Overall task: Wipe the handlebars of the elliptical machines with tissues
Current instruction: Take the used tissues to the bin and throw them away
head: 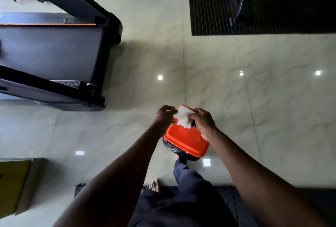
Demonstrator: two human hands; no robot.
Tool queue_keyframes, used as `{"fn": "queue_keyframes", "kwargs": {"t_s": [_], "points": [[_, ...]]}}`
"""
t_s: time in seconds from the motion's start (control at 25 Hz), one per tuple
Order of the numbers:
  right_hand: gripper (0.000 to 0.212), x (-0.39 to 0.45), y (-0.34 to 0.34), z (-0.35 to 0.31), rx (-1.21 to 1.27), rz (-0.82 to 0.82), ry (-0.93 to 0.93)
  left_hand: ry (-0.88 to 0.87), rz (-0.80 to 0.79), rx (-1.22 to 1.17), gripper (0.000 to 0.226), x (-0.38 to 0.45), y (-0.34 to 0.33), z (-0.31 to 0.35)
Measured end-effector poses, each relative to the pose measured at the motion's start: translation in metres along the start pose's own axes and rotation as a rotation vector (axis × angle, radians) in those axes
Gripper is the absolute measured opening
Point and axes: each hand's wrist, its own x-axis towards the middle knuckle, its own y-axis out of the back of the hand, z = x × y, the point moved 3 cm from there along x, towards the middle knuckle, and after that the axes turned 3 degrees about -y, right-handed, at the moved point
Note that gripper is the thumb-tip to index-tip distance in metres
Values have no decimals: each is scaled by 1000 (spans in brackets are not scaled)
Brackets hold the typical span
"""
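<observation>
The tissue (184,118) is pinched between fingers of left hand (164,116) and right hand (203,122).

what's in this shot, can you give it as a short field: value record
setting: tiled gym floor
left hand: pinches the left edge of the tissue
right hand: grips the right side of the tissue
tissue: white, crumpled, held above the bin
bin: orange lid, black liner showing under the lid, on the floor
nearby: black treadmill at left, ribbed black mat at upper right
handlebars: none in view
</observation>
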Motion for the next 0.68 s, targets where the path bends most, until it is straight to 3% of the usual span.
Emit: {"fn": "queue_keyframes", "kwargs": {"t_s": [0.24, 0.48, 0.56, 0.68], "points": [[32, 26, -1, 27, -203, -11, -61, 107, 14, 14, 12, 21, -12, -40], [23, 67, -10, 73, -457, -26, -77, 173, 52, 128, 13, 56, -11, -87], [14, 94, -15, 98, -474, -17, -118, 220, 70, 136, 9, 77, -13, -114], [15, 148, -20, 131, -436, -19, -200, 302, 88, 119, 14, 127, -27, -162]]}}
